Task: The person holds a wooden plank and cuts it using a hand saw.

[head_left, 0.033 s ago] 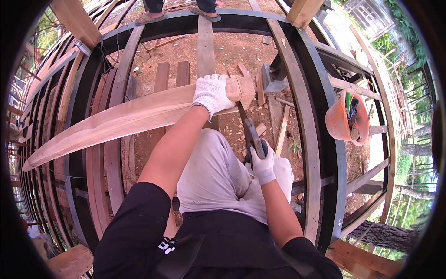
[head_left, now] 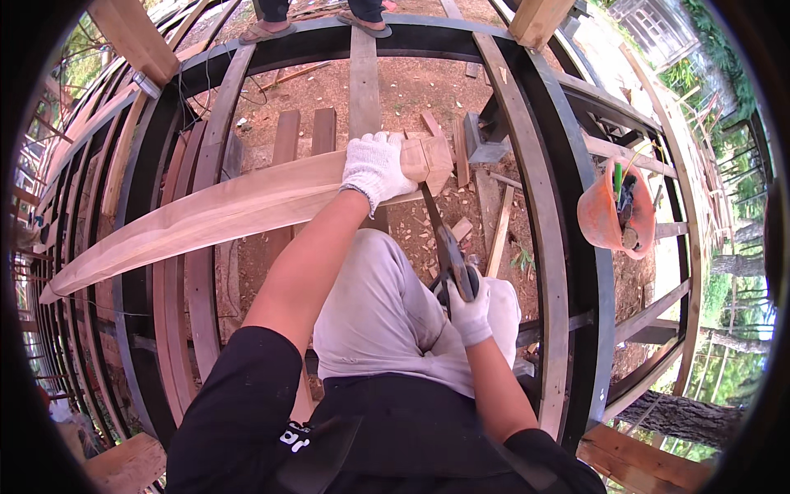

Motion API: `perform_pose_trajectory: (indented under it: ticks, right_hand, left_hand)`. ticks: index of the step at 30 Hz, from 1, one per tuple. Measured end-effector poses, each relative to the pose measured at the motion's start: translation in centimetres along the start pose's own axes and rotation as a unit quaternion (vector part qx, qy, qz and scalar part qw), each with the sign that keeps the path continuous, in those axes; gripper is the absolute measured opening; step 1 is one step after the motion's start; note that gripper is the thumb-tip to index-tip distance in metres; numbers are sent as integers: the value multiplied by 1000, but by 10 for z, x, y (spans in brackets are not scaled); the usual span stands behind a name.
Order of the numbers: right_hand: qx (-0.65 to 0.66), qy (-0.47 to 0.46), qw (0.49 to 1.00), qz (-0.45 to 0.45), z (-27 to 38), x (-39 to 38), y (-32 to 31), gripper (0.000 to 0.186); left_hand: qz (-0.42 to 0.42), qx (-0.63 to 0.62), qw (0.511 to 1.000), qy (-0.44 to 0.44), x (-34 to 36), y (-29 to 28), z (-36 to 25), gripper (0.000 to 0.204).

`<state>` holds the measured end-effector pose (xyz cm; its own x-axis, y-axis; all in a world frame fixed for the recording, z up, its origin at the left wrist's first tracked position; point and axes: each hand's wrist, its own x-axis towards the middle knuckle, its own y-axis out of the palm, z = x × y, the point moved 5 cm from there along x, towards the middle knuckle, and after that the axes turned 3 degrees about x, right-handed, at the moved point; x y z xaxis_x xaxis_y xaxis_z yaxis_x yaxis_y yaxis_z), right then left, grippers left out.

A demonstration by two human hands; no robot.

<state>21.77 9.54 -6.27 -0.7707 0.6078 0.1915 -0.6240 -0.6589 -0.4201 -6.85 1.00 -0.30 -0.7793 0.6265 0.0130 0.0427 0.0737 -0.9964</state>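
Observation:
A long pale timber beam lies across in front of me, tapering to its far left end. My left hand, in a white knit glove, grips the beam close to its right end, fingers over the top and thumb toward the right. My gloved right hand is closed round the dark handle of a handsaw. The saw's blade slants up and away from that hand, its far part meeting the beam's near edge just right of my left hand. How deep the blade sits in the wood is hidden.
An orange bucket-like container holding tools hangs at the right. Dark metal beams and wooden joists frame gaps over dirt ground strewn with wood chips. Another person's sandalled feet stand on the far beam. Tree trunks show at right.
My right hand has drawn the saw a little back toward me, so its handle sits lower. The left hand and the beam stay in place.

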Motion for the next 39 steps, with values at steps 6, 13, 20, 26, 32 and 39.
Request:
perform_pose_trajectory:
  ticks: [6, 13, 20, 26, 32, 39]
  right_hand:
    - [199, 239, 949, 47, -8, -95, -52, 20]
    - [66, 4, 997, -41, -40, 63, 50, 21]
    - [78, 146, 985, 54, -15, -102, -57, 36]
    - [-20, -5, 996, -84, -100, 19, 34, 53]
    - [52, 103, 993, -31, -56, -2, 3, 56]
    - [-28, -31, 999, -6, -68, -54, -32, 47]
  left_hand:
    - [-34, 13, 999, -14, -3, 1, -6, 87]
    - [-18, 0, 1000, 6, 3, 3, -5, 83]
    - [-15, 1, 1000, 7, -4, -1, -2, 76]
    - [-6, -13, 1000, -2, -5, 0, -5, 68]
    - [-17, -18, 1000, 6, -14, -6, 5, 69]
    - [-3, 3, 1000, -19, -21, -4, 9, 72]
